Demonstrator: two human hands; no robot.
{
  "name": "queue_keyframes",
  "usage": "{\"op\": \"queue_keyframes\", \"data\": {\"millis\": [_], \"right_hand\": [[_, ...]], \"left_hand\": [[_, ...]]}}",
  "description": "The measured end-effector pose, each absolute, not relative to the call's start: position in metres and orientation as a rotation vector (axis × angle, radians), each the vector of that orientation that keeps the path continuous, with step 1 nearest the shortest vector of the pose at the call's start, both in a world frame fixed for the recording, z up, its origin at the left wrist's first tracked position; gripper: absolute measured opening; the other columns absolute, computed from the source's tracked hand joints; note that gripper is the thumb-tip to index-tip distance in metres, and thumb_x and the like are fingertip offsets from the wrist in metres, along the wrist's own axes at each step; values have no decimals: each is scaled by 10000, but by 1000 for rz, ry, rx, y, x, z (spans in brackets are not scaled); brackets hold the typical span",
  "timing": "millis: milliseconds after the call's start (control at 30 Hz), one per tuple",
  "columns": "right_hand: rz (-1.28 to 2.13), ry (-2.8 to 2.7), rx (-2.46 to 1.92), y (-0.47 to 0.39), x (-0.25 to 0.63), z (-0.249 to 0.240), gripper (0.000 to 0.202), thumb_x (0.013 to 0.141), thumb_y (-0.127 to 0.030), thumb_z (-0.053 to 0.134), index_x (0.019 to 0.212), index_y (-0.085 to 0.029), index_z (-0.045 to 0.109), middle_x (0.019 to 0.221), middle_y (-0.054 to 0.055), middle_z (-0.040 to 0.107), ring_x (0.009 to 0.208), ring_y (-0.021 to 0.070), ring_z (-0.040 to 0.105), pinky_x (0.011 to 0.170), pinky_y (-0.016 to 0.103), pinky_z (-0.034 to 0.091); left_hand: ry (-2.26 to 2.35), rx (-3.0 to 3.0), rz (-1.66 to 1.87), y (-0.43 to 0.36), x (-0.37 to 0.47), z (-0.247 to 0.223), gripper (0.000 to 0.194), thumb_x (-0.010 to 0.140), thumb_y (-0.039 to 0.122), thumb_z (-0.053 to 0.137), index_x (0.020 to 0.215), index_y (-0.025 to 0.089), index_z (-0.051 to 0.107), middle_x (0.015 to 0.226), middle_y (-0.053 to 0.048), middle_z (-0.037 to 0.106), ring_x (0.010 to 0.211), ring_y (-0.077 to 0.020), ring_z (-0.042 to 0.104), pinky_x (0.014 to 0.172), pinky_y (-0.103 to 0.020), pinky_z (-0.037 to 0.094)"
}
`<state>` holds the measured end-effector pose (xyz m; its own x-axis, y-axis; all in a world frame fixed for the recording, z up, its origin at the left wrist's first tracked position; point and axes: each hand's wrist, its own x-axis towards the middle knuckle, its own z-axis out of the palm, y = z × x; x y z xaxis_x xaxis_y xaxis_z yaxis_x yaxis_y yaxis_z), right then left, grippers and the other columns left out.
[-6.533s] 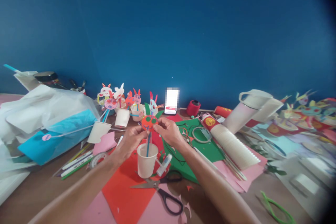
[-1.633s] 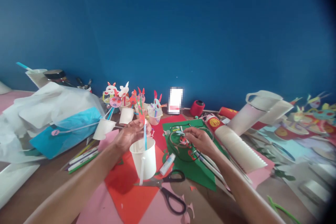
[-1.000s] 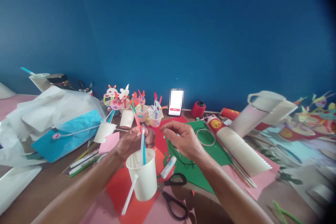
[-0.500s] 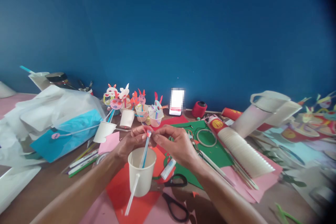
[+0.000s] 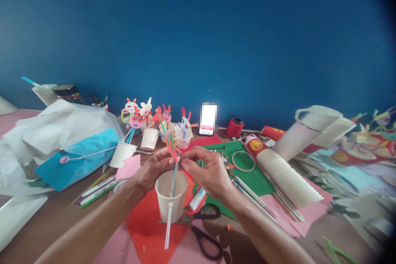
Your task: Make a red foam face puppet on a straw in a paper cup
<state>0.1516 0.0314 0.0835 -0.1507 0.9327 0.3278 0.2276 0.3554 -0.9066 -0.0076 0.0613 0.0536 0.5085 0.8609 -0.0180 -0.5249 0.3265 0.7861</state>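
My left hand is closed, thumb and fingers pinching a thin orange-red paper cutout with a green strip, seen nearly edge-on. The cutout meets the top of a blue-and-white straw, which rises out of a white paper cup. My right hand pinches from the other side at the straw's upper end; its fingertips are partly hidden. Another clear straw sticks out through the cup's front wall and points down towards me. Below the hands, the cup is over red paper.
Black-handled scissors and a glue tube lie right of the cup. Behind stand several cups with paper animal faces and a lit phone. Stacked paper cups and a jug are at right, a plastic bag at left.
The paper cutout has turned, so its orange and green strips now show above my fingers. The cup has swung slightly right and up, with its front straw hanging more upright.
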Motion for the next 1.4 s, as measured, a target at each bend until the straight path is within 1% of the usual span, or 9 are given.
{"op": "queue_keyframes", "data": {"millis": [433,600,767,867,967,1033,1100,1233,1400], "right_hand": [[765,-1662,-1166,34,152,83,114,720,-195,538,674,-180,641,569,-27,585,527,93,501,517,197,381],[953,-1599,-1135,38,152,82,126,709,-169,493,640,-164,598,599,-6,605,572,110,533,555,212,419],[1176,-1464,-1063,47,156,76,88,686,-169,494,642,-159,570,582,-15,577,544,95,510,522,198,407],[1208,-1471,-1072,54,163,72,75,681,-181,508,663,-160,578,564,-32,536,498,72,457,482,181,362],[1171,-1520,-1104,60,172,72,84,687,-193,508,666,-162,582,576,-35,522,488,63,417,465,177,322],[1123,-1561,-1132,64,178,73,85,688,-197,511,653,-161,579,580,-36,518,498,64,412,474,179,315],[1078,-1593,-1163,68,184,75,87,685,-200,512,646,-160,578,582,-35,517,518,70,422,493,184,324],[965,-1588,-1223,73,194,78,106,684,-213,501,658,-158,586,596,-24,532,546,89,443,509,197,337],[826,-1501,-1266,75,206,85,123,692,-228,492,647,-154,579,580,-22,517,502,82,410,460,197,297]], "left_hand": [[517,773,964,65,-5,45,182,610,166,735,784,180,683,714,-24,703,616,-148,642,592,-232,486],[508,710,963,68,-3,40,209,618,183,711,819,165,659,693,-23,683,613,-162,638,592,-257,496],[573,633,1050,71,-1,42,76,632,114,658,667,154,604,583,26,599,563,-102,588,599,-216,493],[541,693,1071,78,-3,41,27,671,127,627,687,145,616,666,-7,631,656,-122,601,651,-233,491],[502,848,1088,87,-9,41,109,704,168,607,797,129,650,806,-61,670,758,-173,609,723,-298,483],[557,950,1148,92,-15,43,136,709,186,617,816,117,665,805,-74,681,758,-181,611,733,-305,473],[688,1011,1217,94,-22,49,138,690,196,649,798,117,681,761,-70,692,732,-170,613,706,-273,467],[1009,1147,1176,93,-31,64,171,656,252,681,785,141,688,658,-48,681,592,-150,590,507,-220,409],[1292,1495,896,97,-41,64,171,680,282,617,585,142,641,436,15,540,392,-84,407,387,-196,260]]}}
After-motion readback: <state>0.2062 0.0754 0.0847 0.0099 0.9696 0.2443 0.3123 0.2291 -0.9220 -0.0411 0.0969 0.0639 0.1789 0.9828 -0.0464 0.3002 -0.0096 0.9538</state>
